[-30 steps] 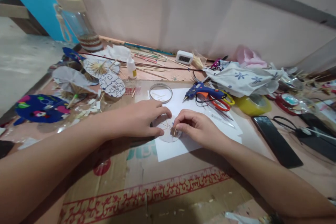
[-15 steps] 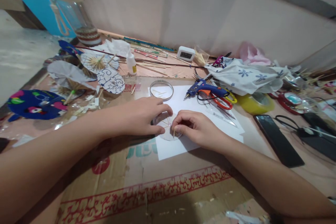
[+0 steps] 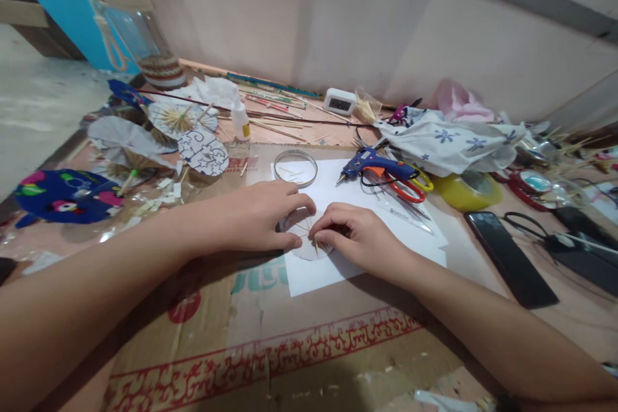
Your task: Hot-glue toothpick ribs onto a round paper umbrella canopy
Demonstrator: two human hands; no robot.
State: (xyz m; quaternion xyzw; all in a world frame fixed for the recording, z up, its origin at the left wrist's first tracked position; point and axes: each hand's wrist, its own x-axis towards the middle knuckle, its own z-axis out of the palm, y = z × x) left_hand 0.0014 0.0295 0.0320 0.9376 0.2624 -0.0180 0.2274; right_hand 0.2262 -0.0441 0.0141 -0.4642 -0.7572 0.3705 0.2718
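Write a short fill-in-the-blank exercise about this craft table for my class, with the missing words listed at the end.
1. The glue gun is mostly ____ in colour.
2. The hand nearer the phone is the person's ____ one.
3. The round disc lies on paper coloured ____.
4. The wide tape roll beyond the phone is ____.

Missing words: blue; right; white; yellow.
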